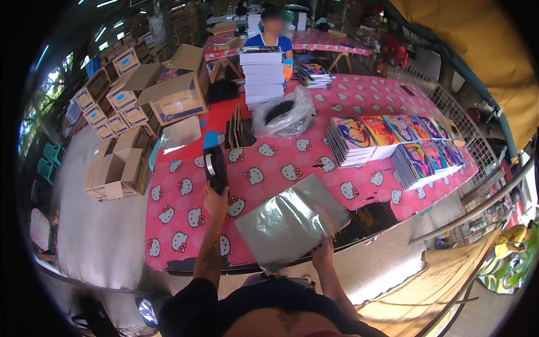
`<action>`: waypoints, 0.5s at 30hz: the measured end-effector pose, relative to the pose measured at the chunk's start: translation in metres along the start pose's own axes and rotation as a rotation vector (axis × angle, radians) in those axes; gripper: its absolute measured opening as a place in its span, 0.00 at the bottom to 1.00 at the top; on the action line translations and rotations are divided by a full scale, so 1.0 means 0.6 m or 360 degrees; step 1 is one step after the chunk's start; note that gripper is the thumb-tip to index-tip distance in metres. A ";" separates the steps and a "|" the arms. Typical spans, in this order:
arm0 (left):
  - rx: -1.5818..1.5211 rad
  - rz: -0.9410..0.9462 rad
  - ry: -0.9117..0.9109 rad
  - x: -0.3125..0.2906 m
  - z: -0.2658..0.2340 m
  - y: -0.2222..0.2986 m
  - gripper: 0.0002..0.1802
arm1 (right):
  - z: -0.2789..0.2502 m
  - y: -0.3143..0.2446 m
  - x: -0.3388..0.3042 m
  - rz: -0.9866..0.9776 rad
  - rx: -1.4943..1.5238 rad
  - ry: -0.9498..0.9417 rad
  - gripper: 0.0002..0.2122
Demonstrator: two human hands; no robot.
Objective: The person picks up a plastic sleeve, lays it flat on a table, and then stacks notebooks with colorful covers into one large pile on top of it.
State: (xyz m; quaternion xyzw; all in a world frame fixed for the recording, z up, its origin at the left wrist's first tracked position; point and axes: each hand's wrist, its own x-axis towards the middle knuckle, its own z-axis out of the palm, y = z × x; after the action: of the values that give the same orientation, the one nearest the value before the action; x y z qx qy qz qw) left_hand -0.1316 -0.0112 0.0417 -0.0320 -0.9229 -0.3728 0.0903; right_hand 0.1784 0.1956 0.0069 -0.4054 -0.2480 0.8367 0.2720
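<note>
Gripping two things at once: the left hand [215,203] has thumb and fingers closed about the near end of a black tape dispenser [218,175], while the right hand [322,255] appears to pinch the near right edge of a shiny plastic sheet [289,216], thumb side up; fingers beneath the edge are hidden. Sheet lies flat on the near part of the pink table [182,210], right of the dispenser, its lowest corner at the table's front edge. Risks, as judged: the sheet could slip off that edge, the cause being a slick surface and a hold at one side only; a hard pinch could crease it; tape could stick askew if the sheet shifts. Counts: dispenser, 1; sheet, 1 seen, though whether layers lie under it cannot be told; tall white stack [264,81], 1; clear bag [297,121], 1; small stack of books [314,77] beyond it, 1; nearer open cartons, 2, one large [177,104], one lower [120,168]; colour-covered books [353,140] at right, two rows, stacks too tightly packed to count surely; co-worker [269,41] opposite, 1.
</note>
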 end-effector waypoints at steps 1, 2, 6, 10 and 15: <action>0.0184 0.0082 0.0251 0.018 0.013 0.007 0.46 | -0.021 0.015 0.028 -0.0035 0.0026 -0.0211 0.28; 0.0406 0.0132 0.0474 0.027 0.025 0.000 0.46 | -0.029 0.028 0.026 0.0000 0.0058 -0.0227 0.30; 0.0136 0.0838 0.0089 -0.047 0.049 0.093 0.47 | 0.006 -0.001 -0.017 -0.0092 0.0122 -0.0167 0.36; -0.0191 0.1361 -0.1214 -0.290 0.034 0.192 0.42 | 0.013 -0.031 -0.034 -0.0015 0.0175 -0.0351 0.32; -0.0196 0.1304 -0.0996 -0.349 0.078 0.197 0.36 | -0.013 -0.056 -0.017 0.0085 0.0180 -0.0656 0.31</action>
State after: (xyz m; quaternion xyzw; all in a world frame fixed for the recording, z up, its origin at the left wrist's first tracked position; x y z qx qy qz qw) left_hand 0.0824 0.1081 0.0493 -0.5060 -0.7939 -0.3330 -0.0534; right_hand 0.1990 0.2151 0.0296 -0.2162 -0.2402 0.9214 0.2158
